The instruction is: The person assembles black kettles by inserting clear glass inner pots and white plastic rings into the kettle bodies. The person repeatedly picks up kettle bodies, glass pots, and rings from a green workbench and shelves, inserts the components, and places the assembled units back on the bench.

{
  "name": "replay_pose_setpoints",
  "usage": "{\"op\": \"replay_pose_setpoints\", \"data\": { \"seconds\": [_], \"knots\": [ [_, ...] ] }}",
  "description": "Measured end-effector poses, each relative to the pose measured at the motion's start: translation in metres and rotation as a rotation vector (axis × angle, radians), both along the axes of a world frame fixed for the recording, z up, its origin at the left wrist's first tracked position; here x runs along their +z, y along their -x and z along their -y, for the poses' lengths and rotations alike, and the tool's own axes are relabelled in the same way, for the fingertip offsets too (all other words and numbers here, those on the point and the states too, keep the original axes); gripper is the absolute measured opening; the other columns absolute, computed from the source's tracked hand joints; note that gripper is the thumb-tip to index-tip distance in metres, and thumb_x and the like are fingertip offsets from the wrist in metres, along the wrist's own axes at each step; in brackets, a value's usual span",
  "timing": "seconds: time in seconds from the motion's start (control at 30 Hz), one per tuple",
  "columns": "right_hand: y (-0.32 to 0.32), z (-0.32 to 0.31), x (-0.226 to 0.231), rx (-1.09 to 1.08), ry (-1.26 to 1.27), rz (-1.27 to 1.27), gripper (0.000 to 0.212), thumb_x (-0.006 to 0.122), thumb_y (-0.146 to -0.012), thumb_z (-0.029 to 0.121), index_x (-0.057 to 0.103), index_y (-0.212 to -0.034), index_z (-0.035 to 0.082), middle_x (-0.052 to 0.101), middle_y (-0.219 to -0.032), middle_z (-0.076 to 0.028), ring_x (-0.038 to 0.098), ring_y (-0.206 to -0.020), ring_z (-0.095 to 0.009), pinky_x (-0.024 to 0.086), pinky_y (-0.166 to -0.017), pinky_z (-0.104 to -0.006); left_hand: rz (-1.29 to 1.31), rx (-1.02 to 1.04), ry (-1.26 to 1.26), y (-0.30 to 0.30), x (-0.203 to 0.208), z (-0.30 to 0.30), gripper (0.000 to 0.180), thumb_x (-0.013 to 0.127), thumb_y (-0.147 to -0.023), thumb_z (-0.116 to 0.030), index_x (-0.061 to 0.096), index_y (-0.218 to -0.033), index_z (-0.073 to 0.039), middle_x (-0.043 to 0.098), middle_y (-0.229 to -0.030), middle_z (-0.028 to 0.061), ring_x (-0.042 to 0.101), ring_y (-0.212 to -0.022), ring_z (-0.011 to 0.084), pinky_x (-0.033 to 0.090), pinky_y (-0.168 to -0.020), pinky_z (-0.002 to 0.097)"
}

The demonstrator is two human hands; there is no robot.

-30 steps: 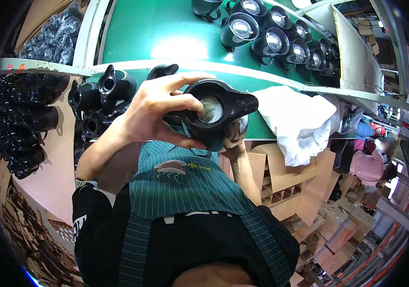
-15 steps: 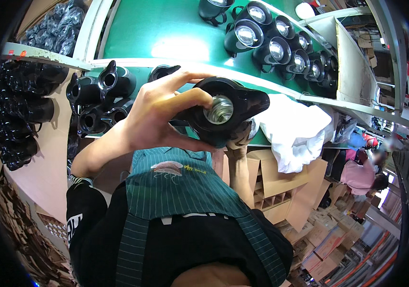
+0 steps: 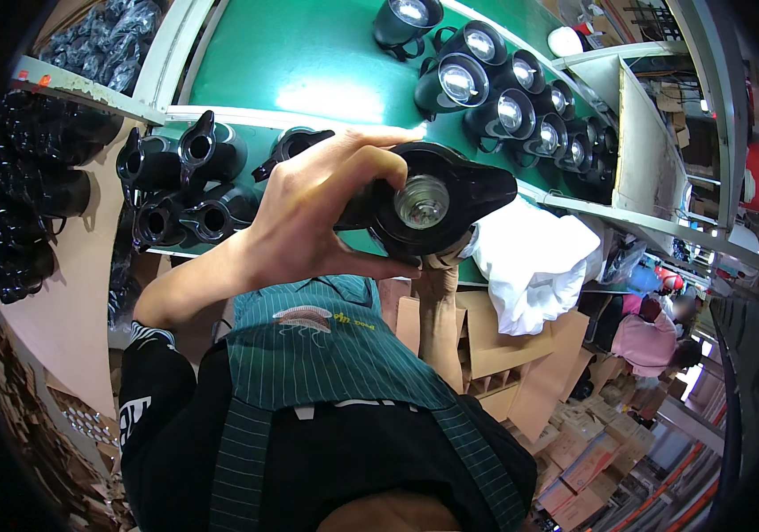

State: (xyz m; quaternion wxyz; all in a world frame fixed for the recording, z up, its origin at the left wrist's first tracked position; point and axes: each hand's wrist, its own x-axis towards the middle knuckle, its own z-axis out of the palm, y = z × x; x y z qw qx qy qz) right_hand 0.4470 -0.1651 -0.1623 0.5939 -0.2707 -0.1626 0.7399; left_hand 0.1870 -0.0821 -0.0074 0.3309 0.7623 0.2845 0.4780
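Note:
In front of my chest is a shiny black vacuum jug (image 3: 477, 191), its spout pointing right. Through its round mouth I can see a silvery glass liner (image 3: 421, 202). My left hand (image 3: 317, 191) is curled around the jug from the left, with fingers over the top and the thumb below. My right hand (image 3: 441, 266) comes up from beneath on the right, largely hidden behind the jug, and appears to support it. More black jugs with spouts (image 3: 206, 151) stand on the green bench to the left.
Black cups with handles (image 3: 457, 80) stand in rows on the green bench (image 3: 308, 53) behind a white rail. A white cloth or bag (image 3: 534, 257) hangs at the right, above an open carton (image 3: 508, 341). Black jugs (image 3: 42, 195) fill the far left. Another person (image 3: 645, 337) is at far right.
The jug and both hands have shifted slightly right, and the mouth now faces me more squarely. My left hand keeps its hold.

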Motion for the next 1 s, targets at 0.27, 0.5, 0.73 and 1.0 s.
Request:
{"op": "replay_pose_setpoints", "data": {
  "seconds": [0.27, 0.5, 0.73, 1.0],
  "knots": [
    [0.001, -0.011, 0.002, -0.016, 0.004, -0.020, 0.067, 0.063, -0.100, 0.029, 0.036, -0.157, 0.007, 0.048, -0.156, -0.013, 0.049, -0.141, -0.031, 0.048, -0.114, -0.0448, -0.044, 0.035, -0.036, 0.000, 0.001, -0.009, 0.063, 0.097, -0.062, -0.035, 0.065, -0.112, -0.013, 0.064, -0.132, 0.0160, 0.069, -0.111, 0.0360, 0.061, -0.087, 0.0419],
    [0.002, -0.007, 0.000, -0.043, 0.013, -0.041, 0.066, 0.062, -0.102, 0.032, 0.036, -0.157, 0.007, 0.048, -0.156, -0.013, 0.049, -0.141, -0.031, 0.048, -0.114, -0.0455, -0.070, 0.038, -0.035, -0.001, -0.003, -0.013, 0.061, 0.097, -0.063, -0.034, 0.067, -0.112, -0.013, 0.062, -0.137, 0.0167, 0.068, -0.115, 0.0354, 0.061, -0.088, 0.0422],
    [-0.002, -0.006, 0.016, -0.360, 0.213, 0.245, 0.067, 0.051, -0.105, 0.052, 0.040, -0.155, 0.008, 0.052, -0.152, -0.013, 0.054, -0.137, -0.032, 0.043, -0.117, -0.0501, 0.061, 0.102, 0.108, -0.004, -0.030, -0.028, 0.054, 0.098, -0.064, -0.022, 0.067, -0.106, -0.009, 0.064, -0.134, 0.0164, 0.068, -0.116, 0.0271, 0.056, -0.095, 0.0355],
    [0.047, -0.081, 0.059, -0.378, -0.246, 0.969, 0.057, 0.081, -0.080, -0.011, 0.063, -0.134, -0.007, 0.064, -0.135, -0.012, 0.065, -0.116, -0.018, 0.052, -0.103, -0.0322, 0.585, 0.225, 0.939, -0.011, -0.150, -0.061, 0.054, 0.079, -0.093, -0.042, 0.056, -0.131, -0.010, 0.062, -0.111, -0.0006, 0.060, -0.101, 0.0108, 0.052, -0.090, 0.0286]
  ]
}}
